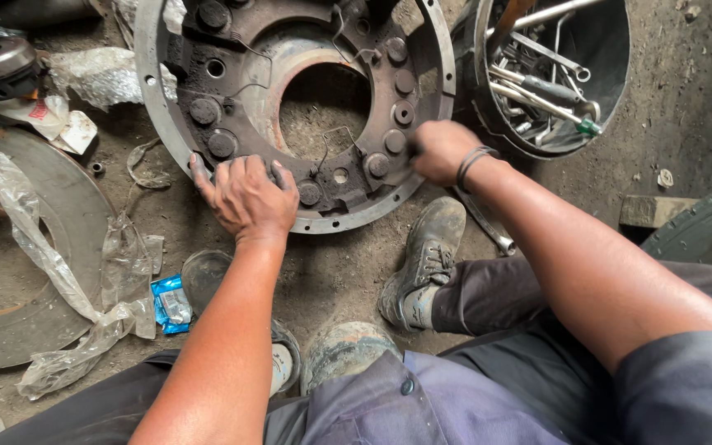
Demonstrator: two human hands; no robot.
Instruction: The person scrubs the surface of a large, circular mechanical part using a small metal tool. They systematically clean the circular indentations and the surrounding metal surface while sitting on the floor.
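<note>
A large round rusty metal clutch cover with a wide centre hole and several bolt heads lies flat on the dirt floor. My left hand rests palm down on its near rim, fingers spread over a bolt. My right hand is closed at the right rim of the cover, next to a bolt head; whether it grips a small part or tool is hidden by the fingers. A dark band circles my right wrist.
A black bucket of spanners and tools stands at the upper right. A wrench lies by my shoe. A big metal disc with crumpled plastic wrap lies left. A blue packet and a tyre lie nearby.
</note>
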